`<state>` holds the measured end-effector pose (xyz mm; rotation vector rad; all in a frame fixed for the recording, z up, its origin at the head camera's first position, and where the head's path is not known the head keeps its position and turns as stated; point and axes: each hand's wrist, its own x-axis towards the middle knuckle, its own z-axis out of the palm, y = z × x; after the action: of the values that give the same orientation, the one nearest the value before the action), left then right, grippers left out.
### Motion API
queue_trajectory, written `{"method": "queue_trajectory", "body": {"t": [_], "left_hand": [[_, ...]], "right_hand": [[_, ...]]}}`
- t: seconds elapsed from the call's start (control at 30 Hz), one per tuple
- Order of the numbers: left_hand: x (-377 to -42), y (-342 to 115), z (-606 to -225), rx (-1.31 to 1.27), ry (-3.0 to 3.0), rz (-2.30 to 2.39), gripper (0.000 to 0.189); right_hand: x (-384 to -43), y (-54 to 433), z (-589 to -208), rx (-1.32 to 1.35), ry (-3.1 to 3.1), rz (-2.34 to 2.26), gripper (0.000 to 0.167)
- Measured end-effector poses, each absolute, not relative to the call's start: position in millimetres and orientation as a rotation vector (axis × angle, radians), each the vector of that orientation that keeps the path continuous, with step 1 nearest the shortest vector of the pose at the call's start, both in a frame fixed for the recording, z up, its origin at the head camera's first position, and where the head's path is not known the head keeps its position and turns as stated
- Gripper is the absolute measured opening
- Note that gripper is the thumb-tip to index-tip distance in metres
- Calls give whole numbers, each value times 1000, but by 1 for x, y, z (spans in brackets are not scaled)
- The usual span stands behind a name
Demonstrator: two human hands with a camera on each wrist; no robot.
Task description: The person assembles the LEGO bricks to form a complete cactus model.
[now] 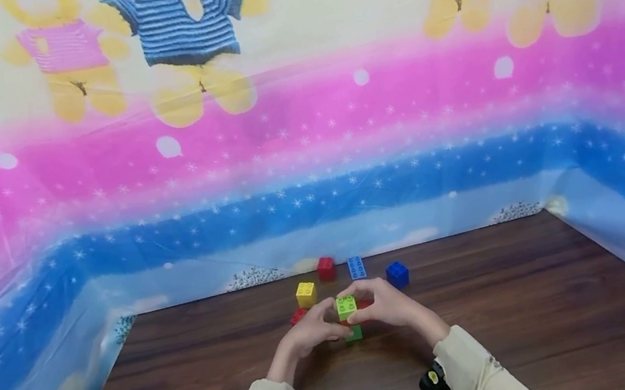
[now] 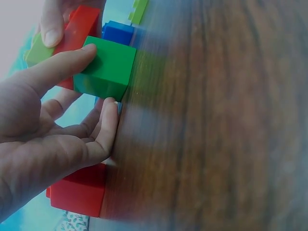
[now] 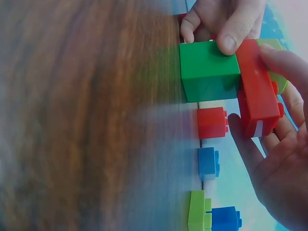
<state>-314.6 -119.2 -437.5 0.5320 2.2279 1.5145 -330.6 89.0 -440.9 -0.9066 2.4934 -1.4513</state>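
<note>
Between the hands stands a stack: a green brick (image 2: pixel 108 67) on the tabletop, a longer red brick (image 3: pixel 257 86) on it, and a light green brick (image 1: pixel 346 308) on top. The left hand (image 1: pixel 311 330) holds the green brick, its thumb pressed on the near face in both wrist views; its other fingers are partly hidden behind. From the right, the right hand (image 1: pixel 386 305) pinches the light green brick, with its thumb close to the joint with the red one. The red brick sticks out to the right beyond the green one.
Beyond the hands lie a yellow brick (image 1: pixel 306 294), a red brick (image 1: pixel 326 269), a flat-lying blue brick (image 1: pixel 356 268) and a darker blue brick (image 1: pixel 397 274), which sits on a light green piece (image 3: pixel 196 211). Another red brick (image 2: pixel 79 190) is beside the left hand. A printed cloth (image 1: pixel 313 201) borders the table.
</note>
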Motion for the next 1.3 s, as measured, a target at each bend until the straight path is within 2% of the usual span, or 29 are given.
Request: {"method": "queue_trajectory", "body": {"t": [0.67, 0.93, 1.13, 1.3], "left_hand": [[-311, -119, -442, 514, 2206, 1571, 29], [-318, -121, -439, 507, 2218, 1580, 31], [-315, -121, -442, 506, 2250, 1578, 29], [-314, -117, -442, 489, 2246, 1583, 28]], "right_hand": [[-320, 87, -442, -823, 2512, -1493, 38], [-332, 87, -428, -902, 2483, -1421, 37], [-346, 87, -431, -599, 2581, -1543, 43], [-360, 90, -431, -398, 2726, -1618, 39]]}}
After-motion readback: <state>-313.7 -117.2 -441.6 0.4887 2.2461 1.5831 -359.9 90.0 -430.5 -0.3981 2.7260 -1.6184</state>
